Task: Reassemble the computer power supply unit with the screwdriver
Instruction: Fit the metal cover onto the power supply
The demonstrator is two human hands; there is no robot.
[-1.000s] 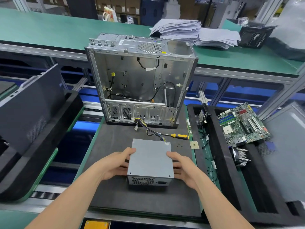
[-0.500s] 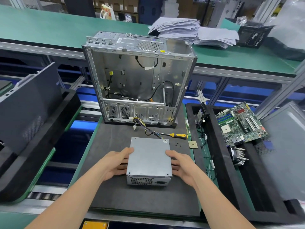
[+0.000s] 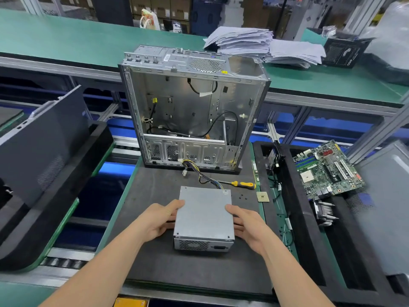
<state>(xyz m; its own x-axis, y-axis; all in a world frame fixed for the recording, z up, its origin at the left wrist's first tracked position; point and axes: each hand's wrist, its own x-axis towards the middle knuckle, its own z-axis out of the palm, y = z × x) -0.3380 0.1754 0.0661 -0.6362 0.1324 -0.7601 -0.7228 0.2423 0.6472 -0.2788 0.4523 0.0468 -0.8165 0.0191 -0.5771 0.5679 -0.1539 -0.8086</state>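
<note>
Bright, even light comes from above. Shadows are soft and small; a thin dark one sits beside the power supply unit (image 3: pixel 204 213). The metal case (image 3: pixel 194 103) shines a little inside. Straight rails (image 3: pixel 332 103) bend near the edges, most at 3 and 9 o'clock. Far things at 12 o'clock look blurry.

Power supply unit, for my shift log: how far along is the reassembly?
The power supply unit already looks closed up. The left hand and right hand grip its sides on the mat. Left: the screwdriver lies untouched, small screw-like bits loose nearby, unit outside the open computer case.
</note>
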